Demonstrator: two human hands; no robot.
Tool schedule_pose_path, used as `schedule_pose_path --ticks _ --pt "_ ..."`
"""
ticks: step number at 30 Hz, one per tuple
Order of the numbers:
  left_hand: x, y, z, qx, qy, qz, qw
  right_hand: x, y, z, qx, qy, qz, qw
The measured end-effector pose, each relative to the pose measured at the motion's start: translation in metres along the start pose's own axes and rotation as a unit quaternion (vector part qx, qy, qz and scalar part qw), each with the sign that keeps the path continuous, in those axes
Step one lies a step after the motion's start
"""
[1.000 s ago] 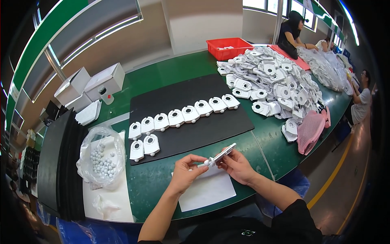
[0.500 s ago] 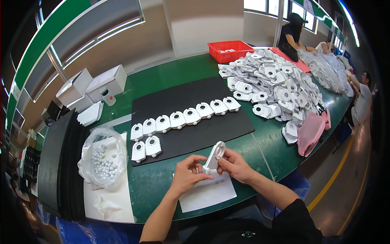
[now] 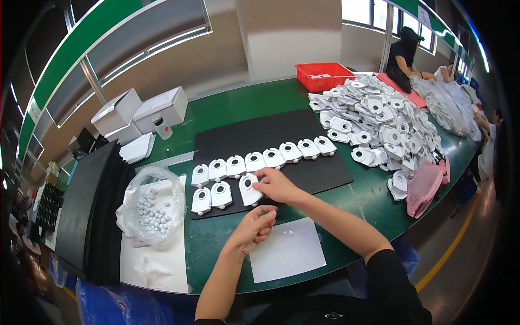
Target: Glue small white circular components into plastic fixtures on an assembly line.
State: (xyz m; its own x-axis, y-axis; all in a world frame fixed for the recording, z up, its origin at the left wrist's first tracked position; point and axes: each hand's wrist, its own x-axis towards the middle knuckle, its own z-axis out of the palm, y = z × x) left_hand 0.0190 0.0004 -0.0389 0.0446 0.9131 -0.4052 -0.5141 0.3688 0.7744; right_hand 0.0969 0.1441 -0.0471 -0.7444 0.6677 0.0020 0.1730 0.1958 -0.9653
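My right hand grips a white plastic housing by its right edge. That piece has a round dark-rimmed hole and a small white ball at its lower end; it is over the front part of a black foam mat. Below it, my left hand is closed with curled fingers, and nothing shows in them. It hovers at the left edge of a white paper sheet. Similar white housings lie in a row across the mat, and two more sit in front at the left.
A large heap of white housings lies at right, beside a pink mesh bag. A red bin stands behind. At left are a clear bag of small white balls, stacked black mats and white boxes. A co-worker sits far right.
My right hand has carried the housing forward and left, from above the paper to the mat. The left hand has let go of it and its fingers have curled in. The view has shifted slightly.
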Motion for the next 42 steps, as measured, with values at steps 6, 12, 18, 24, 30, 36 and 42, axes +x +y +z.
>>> schedule_pose_path --ticks 6,12,18,24,30,36,42 --pt "0.000 0.003 -0.002 -0.107 0.016 0.000 0.994 0.020 0.017 0.014 -0.059 0.025 0.011 0.998" --pt "0.002 -0.001 -0.009 -0.101 0.011 0.016 0.995 -0.006 0.015 -0.042 -0.152 0.074 -0.142 0.975" --pt "-0.001 0.001 0.004 -0.019 -0.010 0.024 0.999 -0.050 0.045 -0.174 -0.526 0.280 -0.088 0.798" --pt "0.001 -0.006 0.003 0.001 -0.025 0.041 0.999 -0.117 0.066 -0.233 -0.676 0.216 -0.054 0.702" --pt "0.001 -0.005 0.005 -0.013 -0.001 0.033 0.999 -0.155 0.043 -0.210 -0.670 0.228 -0.093 0.700" --pt "0.001 -0.004 0.007 -0.038 0.013 0.062 0.997 -0.169 -0.012 -0.130 -0.310 0.267 -0.159 0.899" --pt "0.000 -0.003 0.012 -0.044 0.011 0.097 0.994 -0.168 0.012 -0.048 0.081 0.090 -0.034 0.992"
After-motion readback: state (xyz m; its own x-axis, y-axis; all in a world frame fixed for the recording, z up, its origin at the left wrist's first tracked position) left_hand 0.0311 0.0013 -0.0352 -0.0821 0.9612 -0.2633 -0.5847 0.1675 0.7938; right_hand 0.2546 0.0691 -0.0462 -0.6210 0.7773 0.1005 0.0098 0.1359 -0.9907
